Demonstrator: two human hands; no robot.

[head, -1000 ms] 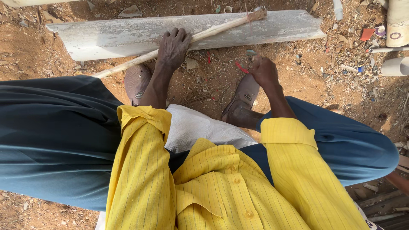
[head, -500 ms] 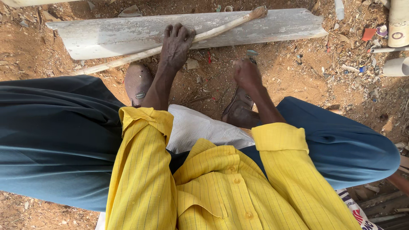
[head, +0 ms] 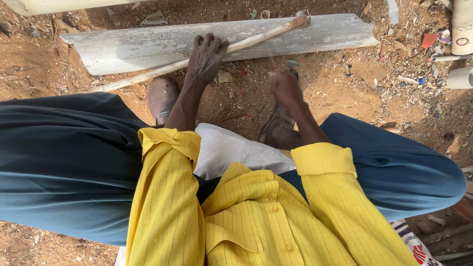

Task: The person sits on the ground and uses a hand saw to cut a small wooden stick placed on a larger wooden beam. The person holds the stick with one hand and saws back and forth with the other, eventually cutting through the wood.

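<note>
Here, from the head view, the left hand (head: pixel 207 55) curls its fingers over a long pale wooden stick (head: pixel 197 59) lying slantwise across a flat whitish weathered plank (head: pixel 148 47); the right hand (head: pixel 284 86) is closed in a loose fist just right of it, above a brown shoe (head: pixel 277 125); what it holds, I cannot tell.

Two bare hands reach down between the knees, forearms out of rolled yellow sleeves.

The left hand (head: pixel 208 55) stretches furthest forward, palm down, fingers (head: pixel 212 42) curled over and pressing down, wrist straight along a nearly extended arm. The right hand (head: pixel 285 86) hangs nearer the body, closed into a loose fist with knuckles up, its forearm angling inward from the bent elbow.
</note>
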